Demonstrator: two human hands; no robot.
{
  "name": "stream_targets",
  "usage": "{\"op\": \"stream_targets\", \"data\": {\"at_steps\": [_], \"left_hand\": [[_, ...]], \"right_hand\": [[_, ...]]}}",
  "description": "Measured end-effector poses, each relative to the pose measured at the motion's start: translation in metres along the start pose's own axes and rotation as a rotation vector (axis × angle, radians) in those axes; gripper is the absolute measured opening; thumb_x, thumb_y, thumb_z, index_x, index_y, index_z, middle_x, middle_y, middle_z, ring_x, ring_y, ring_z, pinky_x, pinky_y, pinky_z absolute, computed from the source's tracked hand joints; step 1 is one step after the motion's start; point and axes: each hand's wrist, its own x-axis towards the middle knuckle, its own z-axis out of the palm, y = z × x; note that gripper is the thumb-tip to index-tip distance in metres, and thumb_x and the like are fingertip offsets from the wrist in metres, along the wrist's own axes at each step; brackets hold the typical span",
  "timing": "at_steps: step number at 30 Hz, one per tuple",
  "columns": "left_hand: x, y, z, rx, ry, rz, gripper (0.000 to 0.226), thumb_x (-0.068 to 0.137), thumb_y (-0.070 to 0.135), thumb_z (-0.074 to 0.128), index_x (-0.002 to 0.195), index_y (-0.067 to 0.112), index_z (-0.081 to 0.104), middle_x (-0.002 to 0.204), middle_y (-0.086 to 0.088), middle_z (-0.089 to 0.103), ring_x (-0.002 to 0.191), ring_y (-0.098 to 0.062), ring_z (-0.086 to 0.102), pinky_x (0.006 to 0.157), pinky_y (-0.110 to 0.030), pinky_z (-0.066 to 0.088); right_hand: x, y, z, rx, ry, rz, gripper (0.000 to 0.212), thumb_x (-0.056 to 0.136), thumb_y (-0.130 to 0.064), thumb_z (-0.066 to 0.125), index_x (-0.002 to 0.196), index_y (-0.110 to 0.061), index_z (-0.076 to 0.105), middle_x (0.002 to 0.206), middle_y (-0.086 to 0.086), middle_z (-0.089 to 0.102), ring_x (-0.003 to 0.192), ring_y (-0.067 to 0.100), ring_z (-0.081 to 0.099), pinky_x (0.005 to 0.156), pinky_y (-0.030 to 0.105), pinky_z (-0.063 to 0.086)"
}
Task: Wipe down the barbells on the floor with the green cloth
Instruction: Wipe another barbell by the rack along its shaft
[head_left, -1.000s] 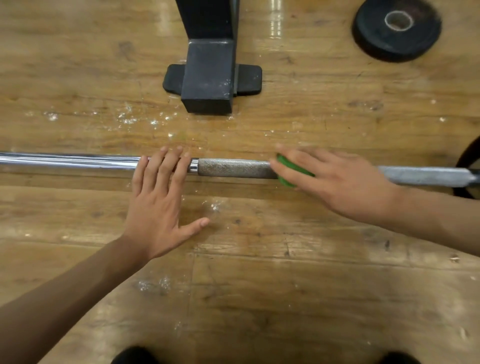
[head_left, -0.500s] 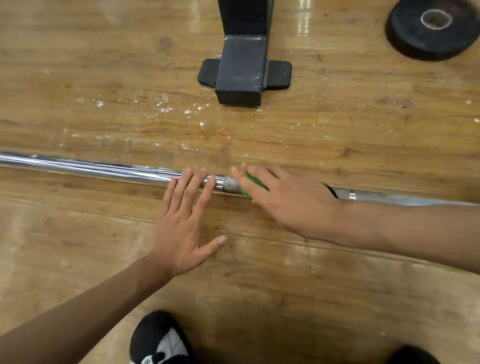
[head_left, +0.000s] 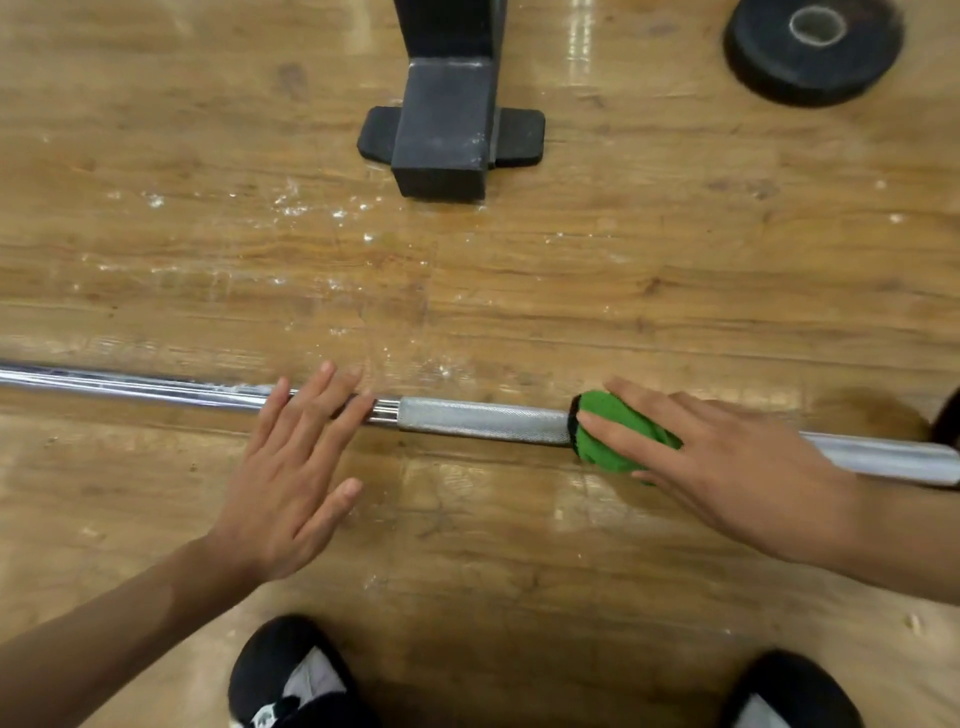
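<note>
A long steel barbell (head_left: 483, 423) lies left to right across the wooden floor, with a knurled grey section in the middle. My left hand (head_left: 291, 467) rests flat on the shiny part of the bar, fingers straight. My right hand (head_left: 727, 462) presses the bunched green cloth (head_left: 608, 436) onto the bar with straight fingers, at the right end of the knurled section. The cloth wraps over the bar and part of it is hidden under my palm.
A black rack foot (head_left: 447, 130) stands on the floor beyond the bar. A black weight plate (head_left: 813, 49) lies at the top right. Another dark plate edge (head_left: 948, 415) shows at the right border. My shoes (head_left: 296, 675) are at the bottom. White chalk specks dot the floor.
My right hand slid the cloth left until it nearly met my left hand, then back right along the knurled section. The left hand stayed flat on the bar.
</note>
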Motion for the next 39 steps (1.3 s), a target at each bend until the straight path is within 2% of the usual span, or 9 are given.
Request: {"op": "stream_targets", "data": {"at_steps": [2, 5, 9, 14, 19, 22, 24, 32, 39], "left_hand": [[-0.006, 0.004, 0.002, 0.025, -0.011, 0.002, 0.074, 0.109, 0.053, 0.016, 0.161, 0.002, 0.027, 0.171, -0.017, 0.022, 0.16, -0.038, 0.016, 0.127, -0.06, 0.009], [-0.014, 0.009, 0.006, 0.055, -0.014, 0.0, 0.076, 0.108, 0.055, 0.018, 0.162, 0.001, 0.025, 0.172, -0.017, 0.021, 0.159, -0.039, 0.015, 0.127, -0.059, 0.009], [-0.022, 0.005, 0.002, 0.066, -0.029, 0.023, 0.07, 0.11, 0.05, 0.019, 0.164, 0.006, 0.021, 0.173, -0.013, 0.018, 0.16, -0.036, 0.015, 0.128, -0.057, 0.012], [-0.032, 0.004, -0.01, 0.121, -0.088, 0.015, 0.072, 0.111, 0.051, 0.018, 0.164, 0.003, 0.021, 0.174, -0.014, 0.012, 0.161, -0.034, 0.012, 0.13, -0.051, 0.007], [-0.048, -0.005, -0.01, 0.249, -0.093, -0.22, 0.077, 0.11, 0.054, 0.017, 0.165, 0.001, 0.007, 0.174, -0.018, 0.005, 0.161, -0.035, 0.006, 0.128, -0.057, 0.011], [-0.048, -0.004, -0.003, 0.28, -0.104, -0.218, 0.083, 0.108, 0.06, 0.015, 0.164, 0.0, 0.002, 0.173, -0.021, 0.002, 0.161, -0.039, 0.003, 0.129, -0.055, 0.006], [-0.045, -0.002, 0.001, 0.279, -0.096, -0.218, 0.088, 0.106, 0.064, 0.017, 0.164, -0.001, -0.001, 0.173, -0.023, 0.0, 0.16, -0.041, 0.001, 0.13, -0.054, 0.001], [-0.038, -0.026, -0.011, 0.256, -0.147, -0.103, 0.086, 0.105, 0.057, 0.029, 0.165, 0.0, 0.003, 0.174, -0.02, 0.004, 0.161, -0.037, 0.004, 0.129, -0.056, 0.009], [-0.046, -0.063, -0.049, 0.404, -0.221, -0.074, 0.088, 0.104, 0.063, 0.029, 0.165, 0.002, 0.012, 0.175, -0.014, 0.007, 0.161, -0.034, 0.005, 0.129, -0.056, 0.016]], "right_hand": [[-0.007, -0.005, 0.003, -0.017, -0.047, 0.003, 0.093, 0.082, -0.022, 0.081, 0.161, -0.025, 0.032, 0.156, 0.02, 0.045, 0.105, 0.039, 0.068, 0.045, 0.043, 0.058], [0.01, -0.019, 0.004, -0.005, -0.026, -0.012, 0.074, 0.1, -0.03, 0.058, 0.164, -0.023, 0.022, 0.152, 0.018, 0.048, 0.103, 0.037, 0.068, 0.037, 0.037, 0.052], [0.068, -0.058, -0.001, 0.103, -0.191, -0.093, 0.063, 0.113, -0.039, 0.021, 0.155, -0.037, -0.026, 0.163, 0.007, 0.016, 0.123, 0.031, 0.053, 0.073, 0.045, 0.06], [0.126, -0.1, -0.011, 0.17, -0.219, -0.143, 0.066, 0.113, -0.041, 0.026, 0.16, -0.03, -0.017, 0.164, 0.013, 0.012, 0.12, 0.032, 0.053, 0.072, 0.042, 0.055], [0.1, -0.091, -0.003, -0.006, -0.17, -0.234, 0.07, 0.096, -0.009, 0.013, 0.162, -0.02, -0.007, 0.169, 0.029, 0.0, 0.111, 0.041, 0.057, 0.059, 0.043, 0.048], [0.074, -0.074, 0.006, -0.058, -0.009, -0.237, 0.075, 0.086, -0.004, 0.018, 0.158, -0.014, 0.039, 0.154, 0.032, 0.041, 0.085, 0.041, 0.065, 0.043, 0.041, 0.05], [0.058, -0.064, 0.008, -0.094, 0.019, -0.232, 0.076, 0.083, -0.005, 0.022, 0.155, -0.015, 0.047, 0.15, 0.031, 0.048, 0.081, 0.039, 0.064, 0.04, 0.038, 0.049], [0.06, -0.064, 0.011, -0.016, -0.003, -0.104, 0.097, 0.071, 0.004, 0.055, 0.162, -0.018, 0.027, 0.151, 0.023, 0.046, 0.092, 0.039, 0.064, 0.055, 0.044, 0.058], [0.098, -0.075, 0.005, -0.057, -0.052, -0.098, 0.119, 0.06, 0.006, 0.076, 0.163, -0.016, 0.02, 0.145, 0.022, 0.05, 0.088, 0.035, 0.065, 0.046, 0.036, 0.051]]}}
